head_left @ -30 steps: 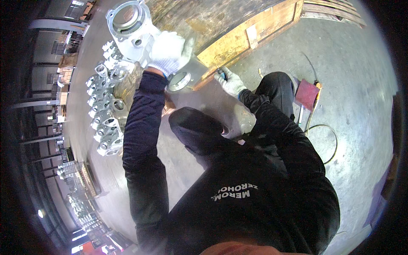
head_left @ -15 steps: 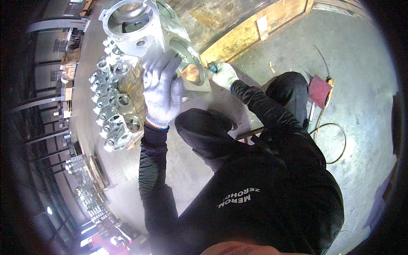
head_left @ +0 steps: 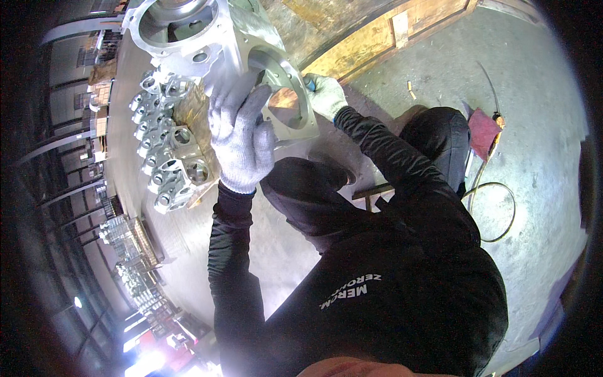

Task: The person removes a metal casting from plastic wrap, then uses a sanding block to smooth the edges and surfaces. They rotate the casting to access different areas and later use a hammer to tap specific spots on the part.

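A large silvery metal casting (head_left: 242, 38) with wide round openings stands before me at the upper left. My left hand (head_left: 242, 141), in a white knit glove, is raised against its near side. Its fingers are bent and blurred by motion; a dark spot shows by their tips, and I cannot make out what they grip. At the right edge of the casting's side opening, my right hand (head_left: 328, 97), gloved too, is closed on a small blue-and-dark thing (head_left: 309, 83). Most of that thing is hidden by the fingers.
Several smaller metal castings (head_left: 164, 144) stand in rows on the left. Beyond the big casting is a wooden crate or board (head_left: 358, 44). On the floor to the right lie a red cloth (head_left: 483, 134) and a looped hose (head_left: 512, 213). More parts stand far left.
My view has shifted a little, so the big casting sits farther left. The left hand's fingers are more blurred at the casting. The right hand stays at the opening's edge.
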`<state>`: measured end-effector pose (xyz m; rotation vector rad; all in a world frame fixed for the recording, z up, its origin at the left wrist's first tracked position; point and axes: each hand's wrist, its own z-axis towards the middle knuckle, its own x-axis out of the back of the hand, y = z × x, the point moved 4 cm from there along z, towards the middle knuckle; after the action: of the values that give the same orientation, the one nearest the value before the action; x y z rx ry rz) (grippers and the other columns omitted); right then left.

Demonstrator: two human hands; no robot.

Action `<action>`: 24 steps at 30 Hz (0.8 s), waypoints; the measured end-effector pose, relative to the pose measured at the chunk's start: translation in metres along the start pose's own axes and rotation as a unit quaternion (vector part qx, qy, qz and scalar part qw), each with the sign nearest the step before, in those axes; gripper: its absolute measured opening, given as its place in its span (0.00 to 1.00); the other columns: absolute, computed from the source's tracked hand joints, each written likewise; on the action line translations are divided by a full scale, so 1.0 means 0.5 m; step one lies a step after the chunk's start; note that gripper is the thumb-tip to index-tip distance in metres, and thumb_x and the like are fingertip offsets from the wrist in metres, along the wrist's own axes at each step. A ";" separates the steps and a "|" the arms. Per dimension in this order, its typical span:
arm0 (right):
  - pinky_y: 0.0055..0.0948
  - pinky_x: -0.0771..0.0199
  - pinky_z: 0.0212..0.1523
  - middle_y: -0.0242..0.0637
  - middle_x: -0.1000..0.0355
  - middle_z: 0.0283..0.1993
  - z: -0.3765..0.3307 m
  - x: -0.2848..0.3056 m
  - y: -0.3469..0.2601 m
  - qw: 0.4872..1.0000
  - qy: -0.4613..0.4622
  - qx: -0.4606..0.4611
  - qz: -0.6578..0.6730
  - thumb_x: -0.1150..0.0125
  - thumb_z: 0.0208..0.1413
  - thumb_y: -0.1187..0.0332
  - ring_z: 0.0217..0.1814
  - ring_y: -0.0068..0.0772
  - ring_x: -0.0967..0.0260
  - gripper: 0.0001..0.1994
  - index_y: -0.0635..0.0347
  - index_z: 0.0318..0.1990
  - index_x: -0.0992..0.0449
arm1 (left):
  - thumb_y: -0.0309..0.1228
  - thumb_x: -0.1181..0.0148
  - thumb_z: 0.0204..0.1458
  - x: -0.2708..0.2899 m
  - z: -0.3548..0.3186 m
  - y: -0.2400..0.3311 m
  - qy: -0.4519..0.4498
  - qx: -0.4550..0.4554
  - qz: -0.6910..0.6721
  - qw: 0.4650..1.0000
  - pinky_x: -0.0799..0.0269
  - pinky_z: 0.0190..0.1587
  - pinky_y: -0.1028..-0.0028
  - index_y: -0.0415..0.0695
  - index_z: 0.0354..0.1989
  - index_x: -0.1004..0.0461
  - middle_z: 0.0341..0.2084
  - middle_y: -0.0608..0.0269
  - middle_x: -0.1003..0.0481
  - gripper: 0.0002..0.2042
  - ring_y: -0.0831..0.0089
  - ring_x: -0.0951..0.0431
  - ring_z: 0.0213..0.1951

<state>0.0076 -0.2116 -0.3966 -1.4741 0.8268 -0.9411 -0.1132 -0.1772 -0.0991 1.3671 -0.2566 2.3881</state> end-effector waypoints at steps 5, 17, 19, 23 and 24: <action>0.21 0.31 0.40 0.27 0.26 0.31 0.016 -0.021 0.021 0.998 0.002 0.020 0.066 0.41 0.60 0.74 0.35 0.15 0.37 0.04 0.62 0.40 0.22 | 0.38 0.51 0.62 -0.002 0.004 0.004 0.008 -0.002 0.000 1.000 0.45 0.68 0.47 0.44 0.56 0.25 0.57 0.49 0.28 0.18 0.44 0.33 0.62; 0.47 0.25 0.38 0.50 0.22 0.34 -0.107 0.043 -0.088 0.983 0.074 0.047 -0.159 0.40 0.57 0.53 0.40 0.58 0.24 0.14 0.52 0.42 0.21 | 0.36 0.50 0.63 -0.005 0.004 0.011 0.022 -0.009 0.046 0.999 0.40 0.66 0.51 0.45 0.55 0.25 0.58 0.53 0.29 0.16 0.48 0.31 0.61; 0.48 0.25 0.38 0.49 0.22 0.33 -0.138 0.046 -0.089 0.978 0.077 0.045 -0.188 0.38 0.55 0.52 0.40 0.58 0.24 0.15 0.50 0.43 0.21 | 0.34 0.48 0.60 -0.005 0.004 0.011 0.032 -0.006 0.038 0.999 0.41 0.67 0.51 0.46 0.55 0.25 0.58 0.53 0.28 0.16 0.48 0.31 0.61; 0.47 0.22 0.36 0.45 0.21 0.32 -0.214 0.042 -0.082 0.986 0.046 0.058 -0.147 0.40 0.57 0.55 0.37 0.51 0.21 0.12 0.47 0.43 0.22 | 0.32 0.47 0.59 -0.003 0.004 0.012 0.045 -0.015 0.029 0.998 0.40 0.67 0.50 0.46 0.55 0.25 0.56 0.53 0.27 0.16 0.48 0.30 0.61; 0.47 0.22 0.36 0.44 0.21 0.32 -0.234 0.043 -0.082 0.986 0.053 0.067 -0.141 0.40 0.57 0.55 0.37 0.51 0.21 0.12 0.47 0.43 0.22 | 0.32 0.46 0.59 -0.003 0.003 0.013 0.047 -0.018 0.039 0.998 0.40 0.67 0.50 0.46 0.55 0.25 0.56 0.53 0.27 0.16 0.48 0.30 0.61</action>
<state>-0.0889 -0.2768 -0.3496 -1.4570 0.6257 -1.2706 -0.1140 -0.1841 -0.0995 1.2454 -0.3316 2.4902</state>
